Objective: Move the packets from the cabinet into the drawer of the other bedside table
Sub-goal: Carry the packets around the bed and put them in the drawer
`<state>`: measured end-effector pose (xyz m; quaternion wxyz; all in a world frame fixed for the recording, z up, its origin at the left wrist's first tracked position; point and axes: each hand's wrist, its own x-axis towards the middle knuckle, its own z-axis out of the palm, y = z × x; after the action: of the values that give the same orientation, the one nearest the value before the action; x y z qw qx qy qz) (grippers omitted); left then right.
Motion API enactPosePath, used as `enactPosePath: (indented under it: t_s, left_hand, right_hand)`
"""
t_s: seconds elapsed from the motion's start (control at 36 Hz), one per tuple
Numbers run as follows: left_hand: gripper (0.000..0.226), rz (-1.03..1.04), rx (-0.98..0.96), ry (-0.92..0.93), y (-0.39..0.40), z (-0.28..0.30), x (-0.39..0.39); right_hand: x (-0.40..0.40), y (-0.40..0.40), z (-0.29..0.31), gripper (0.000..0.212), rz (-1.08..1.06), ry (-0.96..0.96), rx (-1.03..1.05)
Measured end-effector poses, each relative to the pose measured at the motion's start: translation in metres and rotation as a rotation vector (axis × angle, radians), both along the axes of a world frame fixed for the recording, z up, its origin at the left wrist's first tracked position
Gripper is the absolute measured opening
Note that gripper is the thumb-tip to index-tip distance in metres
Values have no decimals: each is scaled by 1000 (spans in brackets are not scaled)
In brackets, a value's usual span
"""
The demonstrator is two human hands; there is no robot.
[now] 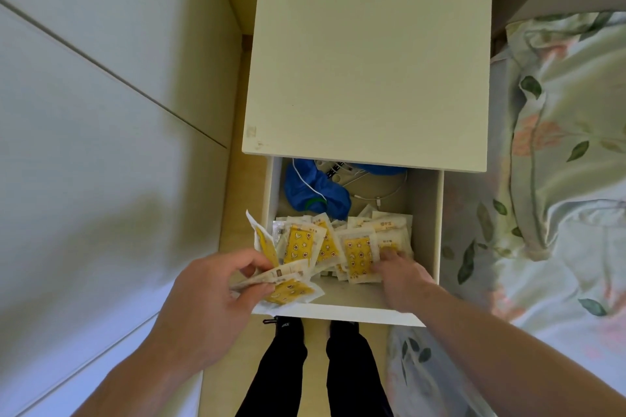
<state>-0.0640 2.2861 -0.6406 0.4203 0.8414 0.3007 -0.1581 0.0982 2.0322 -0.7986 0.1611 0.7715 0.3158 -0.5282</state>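
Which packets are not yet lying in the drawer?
The fanned packets that the left hand grips above the drawer's front left corner; the others lie inside.

The drawer (430,213) stands pulled out from under the bedside table (369,54), with the bed (559,179) to its right. Packets (338,244) lie across the drawer's front half; a cloth bundle (305,189) and cables (382,193) lie behind them at its back edge. The left hand (210,298) holds more packets over the front left corner, and the right hand (403,278) rests on those at the front right.

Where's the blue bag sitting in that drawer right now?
In the head view, the blue bag lies at the back left of the open drawer, partly under the tabletop, behind the packets with white cables beside it.
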Motion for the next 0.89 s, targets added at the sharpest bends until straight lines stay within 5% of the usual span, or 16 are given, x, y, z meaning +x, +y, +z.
enactPosePath:
  t_s: [0.19, 0.33, 0.42, 0.5, 0.61, 0.69, 0.78, 0.89]
  left_hand:
    - [16, -26, -66, -7, -8, 4, 11]
    - [17, -70, -220, 11, -16, 6, 21]
    - [16, -103, -325, 15, -24, 8, 29]
    - [12, -157, -363, -3, -34, 8, 37]
    - [13, -157, -406, 19, -41, 1, 42]
    - [13, -154, -389, 53, -44, -12, 41]
    - [14, -143, -259, 116, -42, -30, 34]
    - [13, -81, -218, 117, -38, -41, 31]
  right_hand:
    - [3, -18, 8, 45, -238, 47, 78]
    - [6, 11, 38, 22, -1029, 367, 305]
    - [12, 28, 56, 54, -1390, 696, 270]
    - [17, 34, 63, 64, -1412, 899, 242]
    - [18, 35, 67, 41, -1344, 953, 292]
    - [24, 26, 57, 30, -1336, 841, 346]
    - [36, 18, 49, 26, -1336, 491, 429]
    - [48, 6, 41, 8, -946, 32, 449]
